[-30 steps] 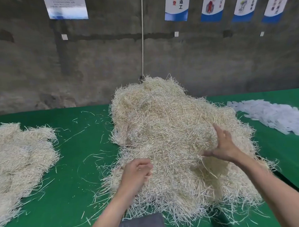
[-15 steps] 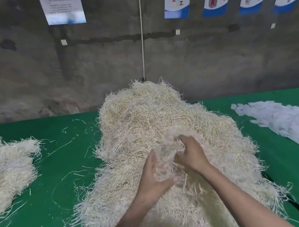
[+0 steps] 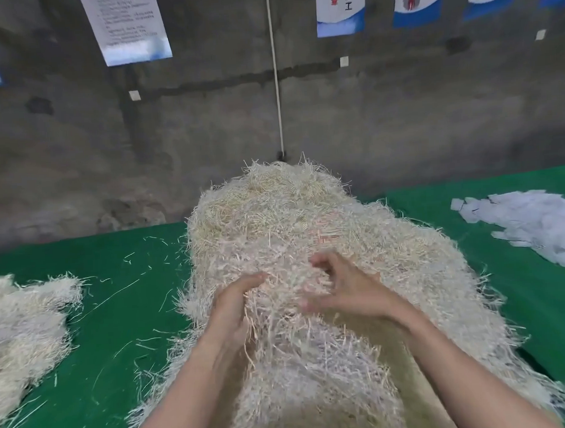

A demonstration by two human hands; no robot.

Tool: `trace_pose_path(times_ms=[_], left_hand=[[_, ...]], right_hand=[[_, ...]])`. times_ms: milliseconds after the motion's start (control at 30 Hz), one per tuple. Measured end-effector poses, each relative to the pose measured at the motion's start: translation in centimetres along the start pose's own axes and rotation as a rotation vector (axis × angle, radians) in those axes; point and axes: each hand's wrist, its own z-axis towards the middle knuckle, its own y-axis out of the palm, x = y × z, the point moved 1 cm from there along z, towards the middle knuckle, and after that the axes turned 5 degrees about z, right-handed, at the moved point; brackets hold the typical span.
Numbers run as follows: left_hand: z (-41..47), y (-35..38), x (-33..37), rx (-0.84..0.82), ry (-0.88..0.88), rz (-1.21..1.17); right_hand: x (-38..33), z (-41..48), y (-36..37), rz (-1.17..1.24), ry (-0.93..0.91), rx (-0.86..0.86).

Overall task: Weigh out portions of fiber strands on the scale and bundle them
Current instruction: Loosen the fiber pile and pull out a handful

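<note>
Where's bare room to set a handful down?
Widest: green table cloth between the large heap of pale fibre strands and the smaller strand pile at left, only stray strands. A narrower strip: between heap and white paper slips. Crowded centre: left hand and right hand in the heap.

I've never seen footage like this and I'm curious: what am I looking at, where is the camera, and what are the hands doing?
There is no machine here. A person wears a wide-angle camera on the head, so this single picture looks forward and down along their own bare arms. On the green table lie a big pile of pale fiber strands in the middle, a smaller pile at the left and white paper slips at the right. Both hands work a clump of strands on the big pile's near side: the left hand cups its side, and the right hand digs curled fingers into it. Blur hides how firmly the left hand holds. No scale is in view.
</note>
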Motion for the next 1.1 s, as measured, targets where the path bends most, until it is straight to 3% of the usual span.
trace_pose_path(times_ms=[67, 133, 300, 433, 600, 667, 767, 933, 1033, 1100], left_hand=[[-0.1, 0.1, 0.9, 0.015, 0.033, -0.054], [-0.2, -0.1, 1.4, 0.074, 0.017, -0.115], [-0.8, -2.3, 2.0, 0.242, 0.035, -0.205], [-1.2, -3.2, 3.0, 0.226, 0.102, -0.087], [-2.1, -1.8, 3.8, 0.047, 0.066, -0.065], [-2.5, -1.4, 4.4, 0.002, 0.054, -0.073], [-2.3, -2.1, 5.4, 0.102, 0.109, -0.065], [-2.2, -4.3, 4.3, 0.244, 0.091, -0.129], [-2.3, -4.7, 4.3, 0.271, 0.116, -0.112], [-2.4, -4.3, 5.1, 0.225, 0.12, -0.068]], right_hand=[[2.6, 0.3, 2.8, -0.235, 0.069, -0.07], [4.5, 0.6, 4.5, -0.432, 0.028, 0.009], [6.8, 0.6, 3.9, -0.544, 0.096, -0.02], [4.0, -0.2, 1.1, -0.419, 0.15, -0.15], [-4.1, 0.9, 1.4, -0.063, -0.089, 0.124], [-4.6, 1.1, 4.6, -0.016, -0.107, 0.117], [-0.8, 1.8, 8.3, -0.353, -0.094, 0.004], [5.2, 1.6, 6.5, -0.618, 0.113, -0.017], [4.1, 0.7, 3.4, -0.272, 0.186, -0.095], [1.2, 0.5, 0.6, 0.067, 0.078, -0.031]])
